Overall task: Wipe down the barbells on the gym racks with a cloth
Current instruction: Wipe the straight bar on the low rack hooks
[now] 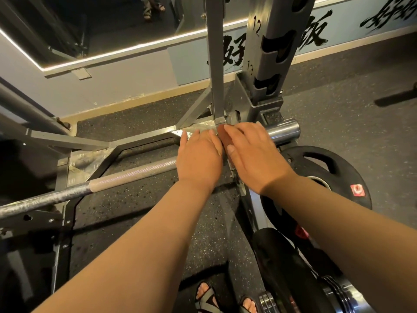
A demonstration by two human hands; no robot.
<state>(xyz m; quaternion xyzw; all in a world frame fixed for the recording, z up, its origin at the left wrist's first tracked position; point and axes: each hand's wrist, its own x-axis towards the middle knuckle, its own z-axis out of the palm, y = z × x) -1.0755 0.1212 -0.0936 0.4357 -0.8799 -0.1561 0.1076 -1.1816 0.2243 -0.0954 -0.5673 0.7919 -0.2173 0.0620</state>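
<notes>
Steel barbell (126, 175) runs from lower left up to the rack post (216, 64), sleeve end poking out at right. Left hand (199, 154) lies palm-down over the bar w/ fingers straight, gripping nothing. Right hand (252, 152) is just beside it, fingers also flat & extended. Black speckled rubber floor (140, 199) below, weight plate (327, 168) at right, mirror (101, 23) on the wall.

Speckled rubber floor (140, 199) carries steel rack frame (90, 158).
</notes>
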